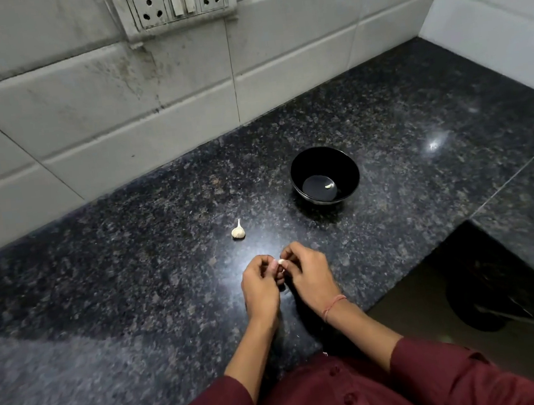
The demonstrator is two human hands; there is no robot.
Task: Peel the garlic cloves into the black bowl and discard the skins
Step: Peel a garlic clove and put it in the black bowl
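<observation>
A small pale garlic clove (281, 262) is pinched between the fingertips of my left hand (259, 286) and my right hand (307, 274), just above the dark granite counter. Both hands have curled fingers meeting at the clove. A garlic bulb (238, 232) with a thin stalk lies on the counter to the upper left of my hands. The black bowl (344, 165) stands further back to the right and holds one peeled clove (327, 186) at its bottom.
The speckled granite counter (133, 267) runs to a white tiled wall (81, 107) with a socket panel (176, 2). At the right the counter edge drops to a dark lower area (490, 303). My red sleeves fill the bottom.
</observation>
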